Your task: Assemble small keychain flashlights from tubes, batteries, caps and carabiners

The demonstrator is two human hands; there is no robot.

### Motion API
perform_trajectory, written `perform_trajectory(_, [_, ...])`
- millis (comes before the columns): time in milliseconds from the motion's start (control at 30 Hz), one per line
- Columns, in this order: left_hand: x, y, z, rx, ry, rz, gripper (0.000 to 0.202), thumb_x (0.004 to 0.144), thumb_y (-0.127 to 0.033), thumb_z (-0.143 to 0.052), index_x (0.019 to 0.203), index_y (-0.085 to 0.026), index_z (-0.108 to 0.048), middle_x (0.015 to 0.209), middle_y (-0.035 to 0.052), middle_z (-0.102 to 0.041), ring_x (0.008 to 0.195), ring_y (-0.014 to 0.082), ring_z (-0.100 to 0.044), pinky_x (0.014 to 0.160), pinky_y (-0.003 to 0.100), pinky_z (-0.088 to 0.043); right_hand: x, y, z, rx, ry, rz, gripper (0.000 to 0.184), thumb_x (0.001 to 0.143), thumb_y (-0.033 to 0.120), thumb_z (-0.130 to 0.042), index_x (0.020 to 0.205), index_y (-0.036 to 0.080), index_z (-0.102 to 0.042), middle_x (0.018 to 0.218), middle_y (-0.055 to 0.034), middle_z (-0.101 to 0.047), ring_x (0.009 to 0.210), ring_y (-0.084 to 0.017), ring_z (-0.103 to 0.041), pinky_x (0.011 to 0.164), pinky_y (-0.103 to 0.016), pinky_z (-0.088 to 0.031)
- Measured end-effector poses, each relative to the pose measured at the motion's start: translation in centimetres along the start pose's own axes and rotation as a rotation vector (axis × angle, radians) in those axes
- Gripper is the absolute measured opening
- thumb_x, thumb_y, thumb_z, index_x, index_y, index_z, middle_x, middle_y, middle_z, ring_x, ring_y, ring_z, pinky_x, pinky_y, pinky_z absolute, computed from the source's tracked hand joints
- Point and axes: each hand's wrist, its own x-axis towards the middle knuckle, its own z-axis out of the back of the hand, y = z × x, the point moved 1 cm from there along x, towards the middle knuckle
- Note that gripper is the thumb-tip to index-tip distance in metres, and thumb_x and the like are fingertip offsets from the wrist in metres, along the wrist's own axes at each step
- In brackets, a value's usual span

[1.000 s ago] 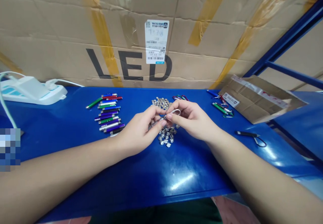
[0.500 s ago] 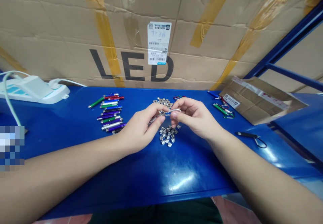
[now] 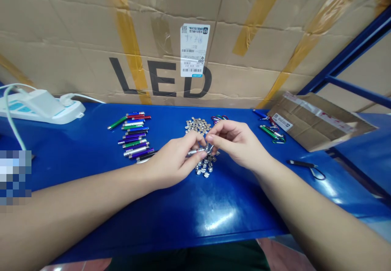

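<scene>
The left hand point(image 3: 172, 159) pinches a slim silver penlight point(image 3: 195, 152) between thumb and fingertips, and the right hand point(image 3: 240, 142) pinches a small metal carabiner point(image 3: 209, 148) at the penlight's tip, the two hands close together above the middle of a glossy blue metal table point(image 3: 195, 210). Just below them lies a heap of silver button cells point(image 3: 203, 169), with a second heap point(image 3: 197, 125) beyond them, beside a bunch of coloured carabiners point(image 3: 220, 119). A row of green, purple, blue and red penlights point(image 3: 132, 134) lies to the left, and clipped penlights point(image 3: 271, 132) lie to the right, near a black penlight with a cord point(image 3: 301, 164). A white power strip point(image 3: 39, 112) sits at the far left corner, and a flattened cardboard sheet point(image 3: 317, 122) overhangs the right side. Behind the table stands a large taped carton printed LED point(image 3: 159, 79), framed on the right by blue steel shelving point(image 3: 345, 55).
</scene>
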Motion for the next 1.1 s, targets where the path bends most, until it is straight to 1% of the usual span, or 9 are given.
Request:
perform_trajectory(100, [0.0,0.0,0.0,-0.022,0.013,0.01,0.011,0.105,-0.031,-0.056,0.113,-0.023,-0.056,0.095,0.0017,-0.075,0.078,0.0153,-0.07,0.068,0.029,-0.05,-0.1,-0.1,0.1,0.004,0.044,-0.037,0.035,0.078,0.046,-0.093,0.081,0.018,-0.072,0.07,-0.0001,-0.071,0.056,-0.012,-0.065,0.056,-0.026,-0.057])
perform_trajectory(167, [0.0,0.0,0.0,-0.022,0.008,0.033,0.01,0.105,-0.033,-0.057,0.108,-0.023,-0.056,0.091,0.0011,-0.074,0.076,0.0154,-0.07,0.067,0.029,-0.05,-0.1,-0.3,0.1,0.001,0.072,-0.064,0.036,0.078,0.047,-0.093,0.081,0.019,-0.072,0.069,-0.0001,-0.071,0.057,-0.013,-0.066,0.055,-0.026,-0.057])
perform_trajectory(300, [0.2,0.1,0.1,-0.038,-0.062,0.02,0.013,0.104,-0.034,-0.059,0.103,-0.022,-0.055,0.088,0.0007,-0.074,0.076,0.0152,-0.07,0.069,0.029,-0.051,-0.2,-0.7,0.0,-0.008,0.13,-0.114,0.036,0.079,0.049,-0.092,0.085,0.018,-0.073,0.068,0.0002,-0.069,0.057,-0.013,-0.066,0.053,-0.025,-0.056])
perform_trajectory(500, [0.3,0.4,0.1,-0.097,-0.073,0.005,0.019,0.107,-0.033,-0.056,0.122,-0.022,-0.059,0.096,0.0027,-0.08,0.085,0.0167,-0.077,0.077,0.03,-0.056,-0.2,-0.9,0.2,0.161,0.178,-0.186,0.043,0.08,0.041,-0.093,0.098,0.02,-0.061,0.079,0.0014,-0.072,0.068,-0.012,-0.073,0.063,-0.024,-0.063])
perform_trajectory(633, [0.3,0.4,0.3,-0.045,-0.116,0.016,0.02,0.107,-0.031,-0.056,0.123,-0.023,-0.065,0.106,0.0032,-0.081,0.094,0.0181,-0.077,0.084,0.032,-0.057,-0.3,-0.9,0.2,0.187,0.188,-0.196,0.045,0.082,0.037,-0.092,0.103,0.022,-0.056,0.086,0.0031,-0.069,0.069,-0.013,-0.075,0.066,-0.027,-0.065])
perform_trajectory(767, [0.4,0.6,0.5,-0.01,-0.177,0.04,0.016,0.106,-0.033,-0.057,0.113,-0.021,-0.067,0.105,0.0039,-0.08,0.092,0.0191,-0.076,0.083,0.032,-0.057,-0.4,-1.0,0.2,0.033,0.126,-0.062,0.04,0.08,0.031,-0.091,0.103,0.022,-0.06,0.084,0.0023,-0.067,0.066,-0.012,-0.068,0.062,-0.026,-0.061])
perform_trajectory(967, [0.5,0.8,0.5,0.003,-0.207,0.084,0.017,0.105,-0.036,-0.058,0.107,-0.021,-0.066,0.102,0.0035,-0.079,0.091,0.0197,-0.074,0.082,0.032,-0.057,-0.5,-0.4,0.7,-0.604,0.033,0.321,0.011,0.092,0.025,-0.072,0.102,0.021,-0.07,0.089,-0.0052,-0.074,0.076,-0.018,-0.067,0.072,-0.033,-0.057])
perform_trajectory(1033, [0.4,0.8,0.5,0.0,-0.215,0.089,0.017,0.105,-0.036,-0.058,0.107,-0.021,-0.066,0.103,0.0041,-0.079,0.094,0.02,-0.074,0.084,0.033,-0.057,-0.4,-0.2,0.9,-0.739,0.037,0.435,0.009,0.094,0.023,-0.068,0.102,0.021,-0.072,0.089,-0.0062,-0.075,0.074,-0.019,-0.068,0.073,-0.035,-0.056])
perform_trajectory(1100, [0.4,0.8,0.5,-0.008,-0.222,0.087,0.017,0.105,-0.036,-0.058,0.106,-0.021,-0.065,0.105,0.0048,-0.079,0.096,0.0202,-0.074,0.086,0.033,-0.057,-0.4,0.0,1.1,-0.795,0.043,0.492,0.01,0.096,0.024,-0.067,0.103,0.02,-0.074,0.087,-0.007,-0.076,0.074,-0.02,-0.069,0.073,-0.035,-0.056])
